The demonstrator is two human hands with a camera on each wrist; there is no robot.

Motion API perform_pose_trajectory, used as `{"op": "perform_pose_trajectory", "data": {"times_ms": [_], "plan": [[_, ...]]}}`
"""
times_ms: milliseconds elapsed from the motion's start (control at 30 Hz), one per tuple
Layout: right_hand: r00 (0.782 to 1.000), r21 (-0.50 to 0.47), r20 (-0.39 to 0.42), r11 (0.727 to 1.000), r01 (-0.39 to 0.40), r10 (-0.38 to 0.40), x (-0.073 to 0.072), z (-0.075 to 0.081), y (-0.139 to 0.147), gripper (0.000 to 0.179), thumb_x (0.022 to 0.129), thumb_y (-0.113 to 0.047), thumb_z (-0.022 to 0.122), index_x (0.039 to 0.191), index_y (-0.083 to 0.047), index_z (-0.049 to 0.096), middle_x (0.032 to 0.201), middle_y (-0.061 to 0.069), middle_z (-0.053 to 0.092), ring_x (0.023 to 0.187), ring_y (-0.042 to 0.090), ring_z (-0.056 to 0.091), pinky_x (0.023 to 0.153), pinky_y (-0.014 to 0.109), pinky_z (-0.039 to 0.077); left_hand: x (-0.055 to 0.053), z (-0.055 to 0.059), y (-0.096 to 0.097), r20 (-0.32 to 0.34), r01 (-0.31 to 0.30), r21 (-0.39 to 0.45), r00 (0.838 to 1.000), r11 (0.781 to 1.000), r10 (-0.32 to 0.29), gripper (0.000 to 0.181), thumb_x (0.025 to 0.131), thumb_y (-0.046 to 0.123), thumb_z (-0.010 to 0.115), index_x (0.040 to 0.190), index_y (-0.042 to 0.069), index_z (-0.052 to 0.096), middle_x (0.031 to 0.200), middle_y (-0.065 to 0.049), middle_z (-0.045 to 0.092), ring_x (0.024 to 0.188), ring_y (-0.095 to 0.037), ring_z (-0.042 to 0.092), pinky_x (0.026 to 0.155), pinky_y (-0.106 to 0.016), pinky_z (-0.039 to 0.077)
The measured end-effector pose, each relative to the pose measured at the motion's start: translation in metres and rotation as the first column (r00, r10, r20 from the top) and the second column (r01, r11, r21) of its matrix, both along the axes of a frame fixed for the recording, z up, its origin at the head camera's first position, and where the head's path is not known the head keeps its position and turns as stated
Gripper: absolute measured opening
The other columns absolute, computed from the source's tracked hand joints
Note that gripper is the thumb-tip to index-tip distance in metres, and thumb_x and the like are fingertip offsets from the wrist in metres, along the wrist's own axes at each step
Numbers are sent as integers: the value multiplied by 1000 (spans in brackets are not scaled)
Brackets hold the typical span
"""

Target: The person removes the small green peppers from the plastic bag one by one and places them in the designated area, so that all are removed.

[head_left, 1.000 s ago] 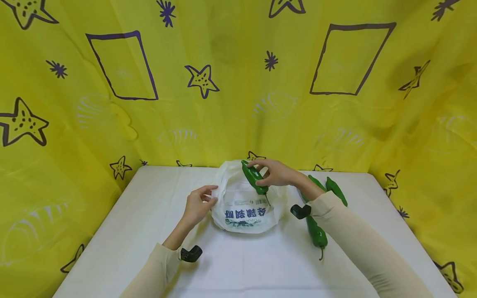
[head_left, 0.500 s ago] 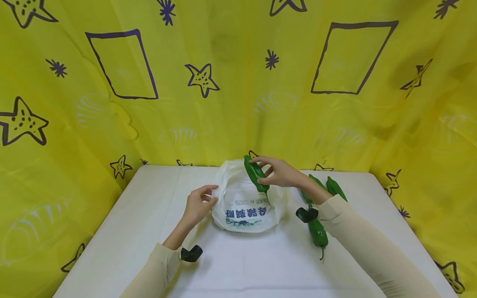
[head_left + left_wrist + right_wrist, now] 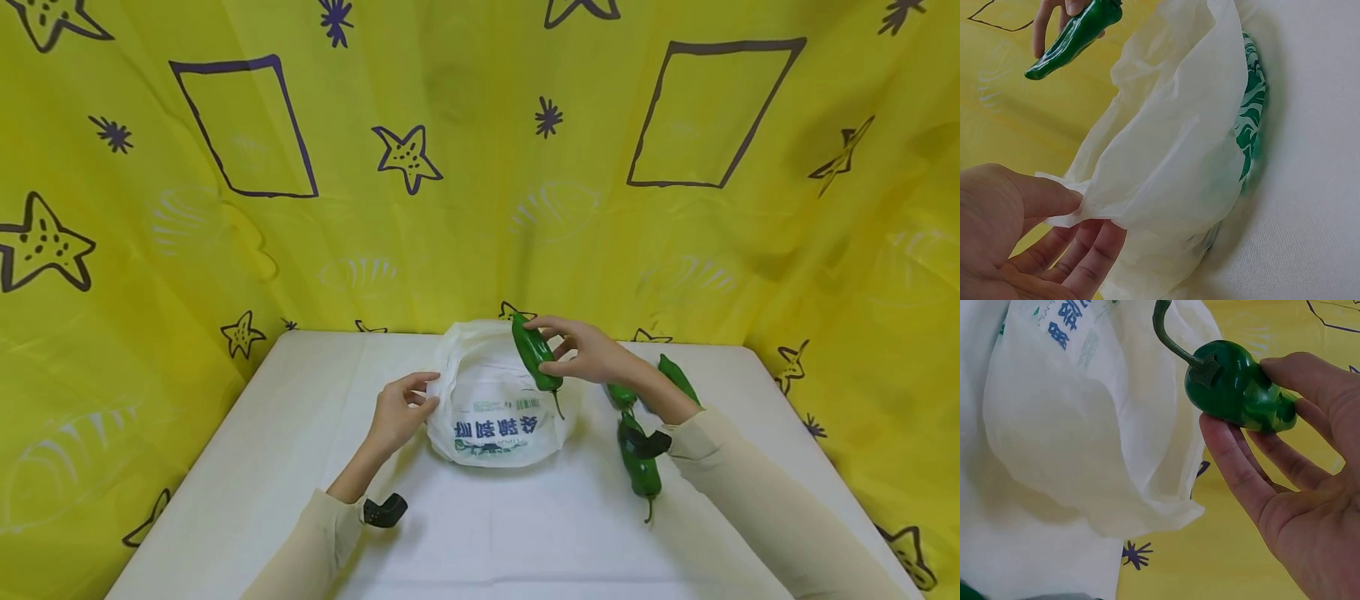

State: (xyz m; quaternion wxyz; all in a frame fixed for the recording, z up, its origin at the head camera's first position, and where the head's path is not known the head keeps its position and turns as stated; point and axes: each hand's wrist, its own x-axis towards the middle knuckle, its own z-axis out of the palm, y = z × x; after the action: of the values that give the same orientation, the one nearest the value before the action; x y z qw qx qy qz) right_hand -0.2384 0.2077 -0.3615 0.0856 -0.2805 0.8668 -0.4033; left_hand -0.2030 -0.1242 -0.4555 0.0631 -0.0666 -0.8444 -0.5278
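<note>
A white plastic bag (image 3: 495, 450) with blue and green print stands on the table, its mouth spread wide. My left hand (image 3: 399, 412) pinches the left edge of the bag's rim between thumb and fingers, as the left wrist view shows. Above the bag's right side, my right hand (image 3: 588, 350) holds a glossy green pepper (image 3: 536, 354) between thumb and fingertips, its curved stem (image 3: 1172, 340) pointing down toward me. In the right wrist view the pepper is apart from the bag, beside its rim. The bottom of the bag's inside is hidden.
Several more green peppers lie on the white table (image 3: 450, 533) right of the bag: one in front (image 3: 643, 475), another farther back (image 3: 677, 379), partly behind the right forearm. A yellow patterned curtain (image 3: 480, 242) rises behind the table.
My right hand has drawn the pepper to the right, from over the bag's middle to its right side. The left hand keeps its hold on the rim.
</note>
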Motion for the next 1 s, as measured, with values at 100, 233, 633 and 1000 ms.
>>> {"op": "perform_pose_trajectory", "data": {"times_ms": [100,233,633,1000], "plan": [[1000,3,-9,1000,9,-9,3,-1,8,62,92,-11,76,149,-13,50,139,26,55,106,39,67,79,42,61,0,0,-1,8,-1,1,1000,1000,1,37,88,-3,75,124,5,72,101,-13,70,78,-19,66,58,-25,54],[1000,19,-20,1000,18,-17,7,-4,20,63,93,-13,76,150,-13,50,139,25,55,107,38,68,82,44,60,-1,1,-1,29,-6,4,1000,1000,6,39,88,-1,76,126,8,72,102,-12,69,80,-19,66,60,-24,55],[997,31,-36,997,65,-64,23,-17,59,63,92,-15,79,148,-12,52,135,25,57,99,31,70,76,38,58,-2,1,-5,68,-1,7,998,1000,1,42,88,3,78,128,10,72,106,-12,66,87,-21,64,64,-24,55],[993,43,-2,992,115,-115,44,-24,89,64,93,-18,78,150,-12,50,137,29,55,101,31,69,78,37,59,-2,0,-6,76,20,1,997,1000,-20,43,88,4,78,129,10,71,109,-12,66,88,-22,64,65,-24,54]]}}
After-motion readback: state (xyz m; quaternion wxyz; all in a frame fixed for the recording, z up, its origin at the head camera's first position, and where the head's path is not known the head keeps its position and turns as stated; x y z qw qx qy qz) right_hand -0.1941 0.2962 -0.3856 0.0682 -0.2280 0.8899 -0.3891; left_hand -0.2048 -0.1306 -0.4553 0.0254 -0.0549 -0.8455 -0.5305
